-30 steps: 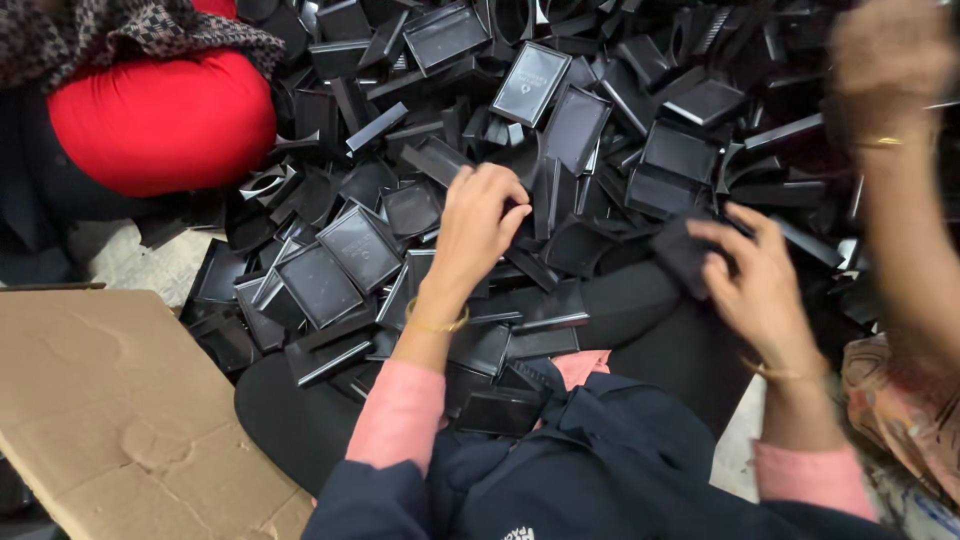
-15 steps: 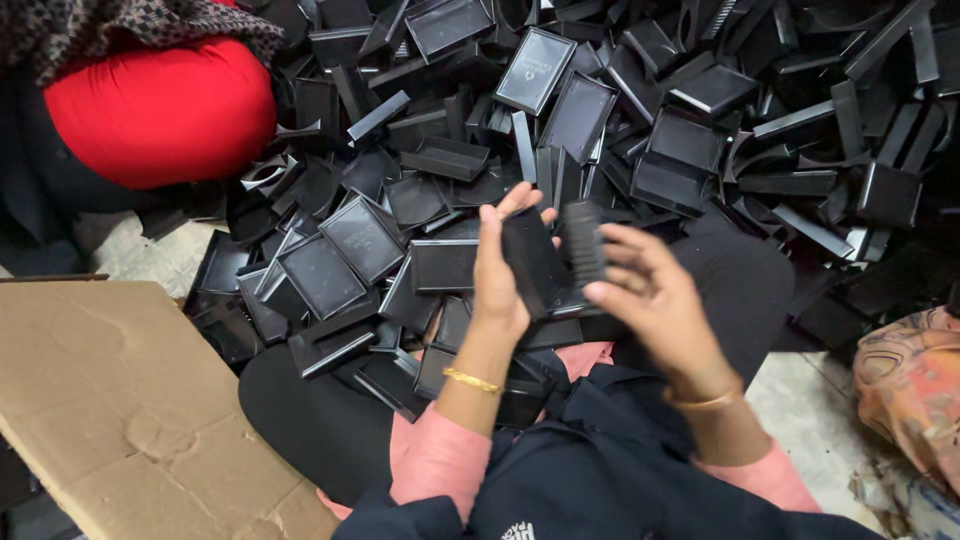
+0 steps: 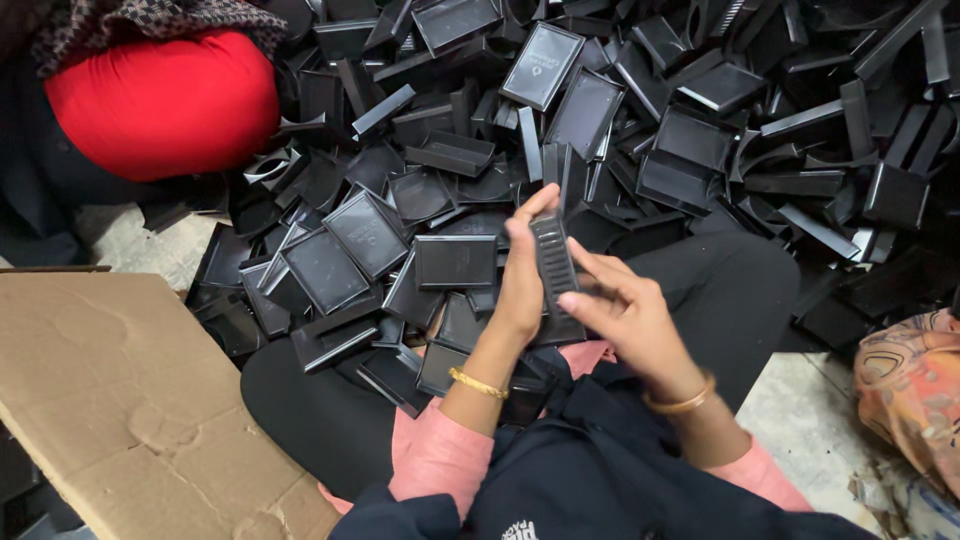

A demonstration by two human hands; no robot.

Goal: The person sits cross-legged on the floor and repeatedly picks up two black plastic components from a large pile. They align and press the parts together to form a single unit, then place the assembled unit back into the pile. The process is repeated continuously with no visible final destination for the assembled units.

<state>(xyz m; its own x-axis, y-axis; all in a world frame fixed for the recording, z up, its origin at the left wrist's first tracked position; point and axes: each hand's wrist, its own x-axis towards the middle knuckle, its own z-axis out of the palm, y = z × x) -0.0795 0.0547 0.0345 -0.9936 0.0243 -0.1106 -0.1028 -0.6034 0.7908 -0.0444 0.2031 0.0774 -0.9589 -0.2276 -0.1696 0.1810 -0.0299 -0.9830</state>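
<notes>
Flat brown cardboard sheet [image 3: 110, 400] lay lower left on the floor [image 3: 810, 410], worn and scuffed. Red cushion-like bundle [image 3: 160, 100] sat upper left under a patterned dark cloth [image 3: 150, 20]. Orange patterned fabric [image 3: 915, 395] at the right edge, near the grey floor.

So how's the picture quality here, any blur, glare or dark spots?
Head view: hands and ribbed black piece are sharp, no motion blur; soft glare on the glossy trays; the heap goes near-black toward the top right, losing detail; the cardboard is evenly lit with no hard shadows.
</notes>
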